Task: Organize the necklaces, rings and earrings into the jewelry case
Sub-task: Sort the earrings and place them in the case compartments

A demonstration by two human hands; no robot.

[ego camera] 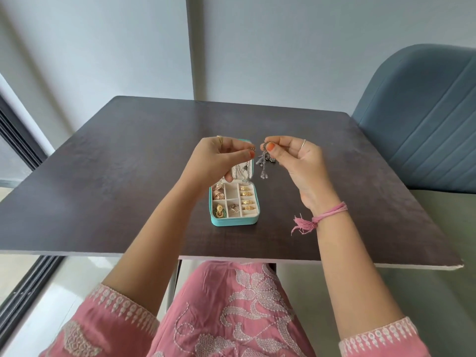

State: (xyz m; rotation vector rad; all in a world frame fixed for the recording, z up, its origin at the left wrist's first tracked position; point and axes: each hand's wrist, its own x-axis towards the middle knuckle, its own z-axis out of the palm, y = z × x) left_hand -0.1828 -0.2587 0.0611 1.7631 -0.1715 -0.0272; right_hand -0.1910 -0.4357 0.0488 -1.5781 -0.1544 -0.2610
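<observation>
1. Head view looks down at a dark bench (128, 176) with a small teal jewelry case (235, 220) open on it.
2. Both hands are up in the air above the case.
3. Right hand (301, 163) has its grip pinched tight, thumb and finger on a silver necklace (265, 163) with little tassels that hang down.
4. Left hand (219, 158) has its grip pinched too, on a tiny bit of metal at its fingertips, close to the necklace. I cannot tell if it is part of that necklace.
5. Gold rings (247, 199) sit in the case's right-hand slots.
6. Earrings (219, 211) lie in its left boxes.
7. Thin chains (243, 171) hang in the lid.
8. A blue chair (422, 124) stands at the right.
</observation>
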